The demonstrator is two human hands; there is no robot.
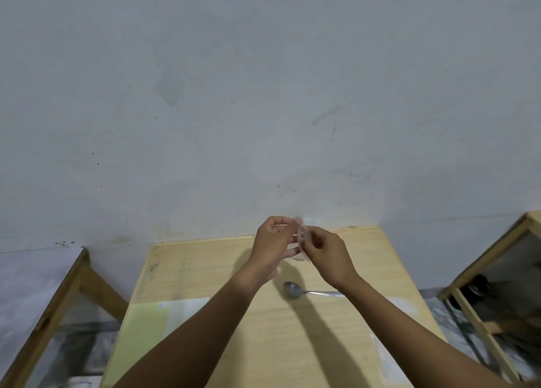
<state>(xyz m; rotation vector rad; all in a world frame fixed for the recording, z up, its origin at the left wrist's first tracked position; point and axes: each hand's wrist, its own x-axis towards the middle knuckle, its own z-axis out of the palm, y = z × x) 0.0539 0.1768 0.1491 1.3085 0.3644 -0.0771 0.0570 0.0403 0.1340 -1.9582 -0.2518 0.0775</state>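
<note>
I hold both hands raised above the far half of a light wooden table (205, 270), in front of a grey wall (263, 95).

1. Left hand (273, 245): the fingers are curled and the thumb meets the fingertips on the left edge of a small piece of clear plastic (302, 235).
2. Right hand (328, 256): the thumb and the first fingers pinch the right edge of the same piece. The other fingers are curled under the palm.
3. Small piece of clear plastic: it hangs between the two hands, clear of the table surface and roughly upright. It is too blurred to tell whether it is a wrapper or a bag.

A metal spoon (294, 290) lies on the table below the hands. Its bowl points left and its handle runs right, under my right forearm. A pale yellow-green sheet (145, 335) lies flat at the near left of the table. A second table (35, 282) stands to the left, and a wooden frame (483, 270) stands to the right, apart from the table
</note>
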